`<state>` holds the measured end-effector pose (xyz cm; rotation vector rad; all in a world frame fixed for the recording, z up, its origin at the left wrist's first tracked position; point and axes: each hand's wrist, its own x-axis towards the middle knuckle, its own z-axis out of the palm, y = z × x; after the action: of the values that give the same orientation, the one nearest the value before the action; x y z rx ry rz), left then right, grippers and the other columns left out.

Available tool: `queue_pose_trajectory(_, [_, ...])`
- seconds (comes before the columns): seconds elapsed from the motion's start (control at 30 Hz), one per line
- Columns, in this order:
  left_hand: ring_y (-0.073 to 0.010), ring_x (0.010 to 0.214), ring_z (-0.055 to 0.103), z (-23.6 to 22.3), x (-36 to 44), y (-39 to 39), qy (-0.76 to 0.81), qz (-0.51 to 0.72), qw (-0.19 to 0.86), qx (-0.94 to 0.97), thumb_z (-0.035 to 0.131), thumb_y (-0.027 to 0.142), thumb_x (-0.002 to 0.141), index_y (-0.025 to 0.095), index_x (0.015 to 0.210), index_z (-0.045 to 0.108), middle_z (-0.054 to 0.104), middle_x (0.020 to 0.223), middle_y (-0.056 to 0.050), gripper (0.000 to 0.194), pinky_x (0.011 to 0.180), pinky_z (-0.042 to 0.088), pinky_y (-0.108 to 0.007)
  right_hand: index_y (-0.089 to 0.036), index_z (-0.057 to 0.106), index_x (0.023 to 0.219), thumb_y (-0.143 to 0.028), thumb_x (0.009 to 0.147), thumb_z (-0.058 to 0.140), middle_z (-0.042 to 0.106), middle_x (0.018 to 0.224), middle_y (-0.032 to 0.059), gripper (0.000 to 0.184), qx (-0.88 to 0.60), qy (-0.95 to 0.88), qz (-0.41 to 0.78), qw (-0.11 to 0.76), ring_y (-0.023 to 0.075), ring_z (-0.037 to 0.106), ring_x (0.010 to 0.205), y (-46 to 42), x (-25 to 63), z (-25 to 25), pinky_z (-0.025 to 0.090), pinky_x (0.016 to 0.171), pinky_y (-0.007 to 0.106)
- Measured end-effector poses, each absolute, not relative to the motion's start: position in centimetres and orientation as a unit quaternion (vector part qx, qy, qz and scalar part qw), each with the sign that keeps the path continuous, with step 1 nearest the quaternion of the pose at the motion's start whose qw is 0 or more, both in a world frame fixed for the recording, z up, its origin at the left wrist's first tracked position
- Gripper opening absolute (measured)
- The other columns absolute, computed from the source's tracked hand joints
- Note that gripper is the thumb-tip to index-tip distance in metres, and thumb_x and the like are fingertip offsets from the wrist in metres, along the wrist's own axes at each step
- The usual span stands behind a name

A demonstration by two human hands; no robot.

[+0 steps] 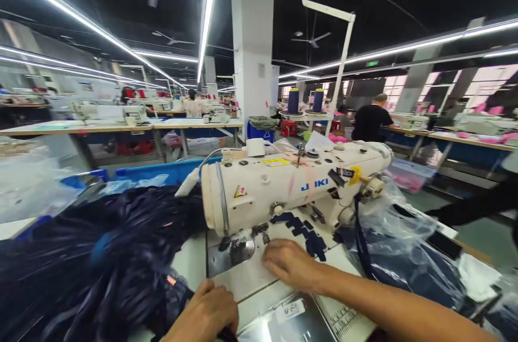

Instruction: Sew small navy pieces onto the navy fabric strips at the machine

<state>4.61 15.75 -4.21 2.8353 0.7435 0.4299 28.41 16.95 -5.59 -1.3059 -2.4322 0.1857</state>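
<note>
A white sewing machine stands across the middle, its needle area and metal plate at the left end. My right hand is on the machine bed beside the needle area, fingers curled down and slightly blurred; whatever they pinch is hidden. Small navy fabric pieces lie on the bed just behind it. Near the front edge my left hand is closed, with a bit of dark fabric showing beneath it. A large heap of navy straps spreads left of this hand.
Clear plastic with navy fabric lies to the right of the machine. A blue bin is behind the heap. A thread stand holds navy spools. A person in a black top sits farther back, among other sewing tables.
</note>
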Motion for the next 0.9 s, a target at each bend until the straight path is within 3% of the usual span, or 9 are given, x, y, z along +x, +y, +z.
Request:
queue_pose_trajectory(0.17, [-0.0133,0.064,0.046,-1.2,6.8,13.3,0.358,0.128,0.151,0.913,0.048,0.01,0.064,0.019,0.064,0.045,0.054,0.064,0.003,0.009,0.062,0.031,-0.023,-0.014,0.064,0.08,-0.008,0.082,0.045,0.062,0.087,0.0092,0.02,-0.648,-0.75,-0.1,0.084,0.0236,0.055,0.09,18.9,31.9,-5.7,0.039,0.076,0.034])
queue_pose_trajectory(0.27, [-0.0137,0.063,0.045,-1.0,7.4,13.2,0.406,0.1,0.213,0.883,0.05,0.017,0.069,0.019,0.064,0.044,0.052,0.064,0.003,0.008,0.061,0.03,-0.024,-0.013,0.065,0.085,-0.002,0.08,0.042,0.062,0.093,0.0122,0.025,-0.67,-0.727,-0.142,0.053,0.0256,0.053,0.095,19.4,32.2,-5.9,0.038,0.081,0.037])
queue_pose_trajectory(0.4, [-0.016,0.065,0.047,-2.3,8.0,14.6,0.449,0.098,0.255,0.851,0.035,0.025,0.081,0.019,0.066,0.044,0.051,0.065,0.001,0.019,0.062,0.031,-0.027,-0.011,0.066,0.085,-0.001,0.08,0.041,0.061,0.092,0.0141,0.027,-0.652,-0.74,-0.163,0.023,0.0258,0.053,0.096,19.5,32.2,-6.1,0.037,0.082,0.038])
queue_pose_trajectory(0.6, [-0.0129,0.056,0.038,-3.9,9.1,16.8,0.532,0.199,0.32,0.758,0.044,0.033,0.068,0.02,0.054,0.03,0.032,0.053,0.005,0.024,0.055,0.028,-0.025,-0.014,0.065,0.078,-0.008,0.083,0.048,0.061,0.084,0.01,0.019,-0.59,-0.784,-0.189,0.044,0.0229,0.053,0.085,18.7,31.4,-6.5,0.038,0.074,0.035])
queue_pose_trajectory(0.73, [-0.009,0.048,0.032,-4.2,9.5,17.3,0.502,0.275,0.393,0.72,0.047,0.034,0.064,0.02,0.054,0.031,0.03,0.05,0.007,0.024,0.048,0.026,-0.022,-0.015,0.06,0.075,-0.01,0.085,0.05,0.058,0.079,0.0052,0.015,-0.465,-0.864,-0.172,0.089,0.0181,0.051,0.075,17.7,29.4,-7.5,0.038,0.068,0.03])
queue_pose_trajectory(0.9, [-0.0067,0.033,0.024,-5.2,8.6,17.4,0.485,0.28,0.533,0.634,0.052,0.042,0.064,0.023,0.063,0.03,0.03,0.043,0.011,0.029,0.035,0.019,-0.02,-0.014,0.059,0.077,-0.011,0.088,0.045,0.057,0.079,0.0046,0.018,-0.378,-0.905,-0.132,0.148,0.0158,0.048,0.071,17.6,28.6,-8.5,0.038,0.061,0.025])
